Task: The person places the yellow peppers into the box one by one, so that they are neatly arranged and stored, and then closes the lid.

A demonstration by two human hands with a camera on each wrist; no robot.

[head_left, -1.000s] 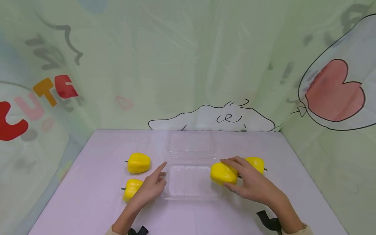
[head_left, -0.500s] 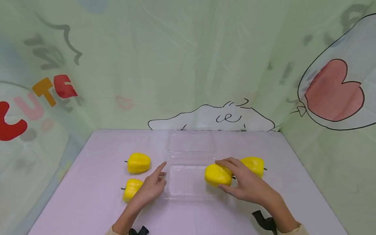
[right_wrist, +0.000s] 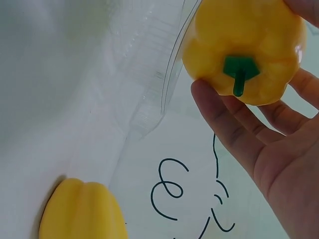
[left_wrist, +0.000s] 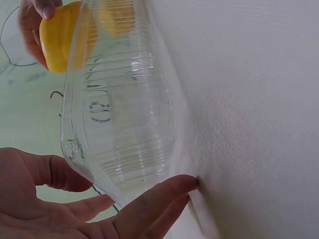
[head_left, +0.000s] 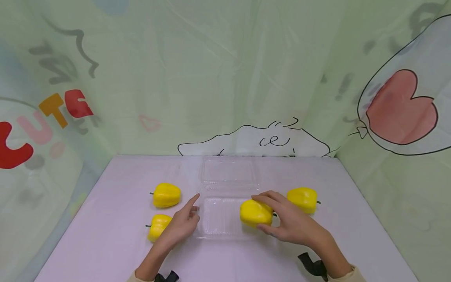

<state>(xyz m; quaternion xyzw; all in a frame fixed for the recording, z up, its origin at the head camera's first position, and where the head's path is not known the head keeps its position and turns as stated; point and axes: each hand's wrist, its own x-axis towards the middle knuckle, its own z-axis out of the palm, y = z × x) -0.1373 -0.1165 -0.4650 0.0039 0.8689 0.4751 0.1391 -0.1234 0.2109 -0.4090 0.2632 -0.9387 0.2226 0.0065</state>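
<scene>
My right hand (head_left: 290, 219) grips a yellow bell pepper (head_left: 254, 213) with thumb and fingers, over the right end of a clear plastic clamshell box (head_left: 220, 219). In the right wrist view, the held pepper (right_wrist: 244, 45) shows its green stem, and it overlaps the box rim (right_wrist: 172, 64). My left hand (head_left: 183, 223) is at the box's left end, its index finger stretched along the edge. In the left wrist view, the thumb and fingers of the left hand (left_wrist: 99, 209) lie right by the near end of the box (left_wrist: 124, 109), fairly straight.
The clear lid (head_left: 229, 171) lies folded back behind the box. Two more yellow peppers, a rear one (head_left: 166, 195) and a front one (head_left: 159, 226) partly behind my left wrist, lie on the left. Another pepper (head_left: 303, 199) lies right of the box. Printed curtains (head_left: 225, 78) enclose the table.
My right hand has moved left with the bell pepper, from the box's right edge further over the box, slightly nearer to me. The left hand has stayed in place.
</scene>
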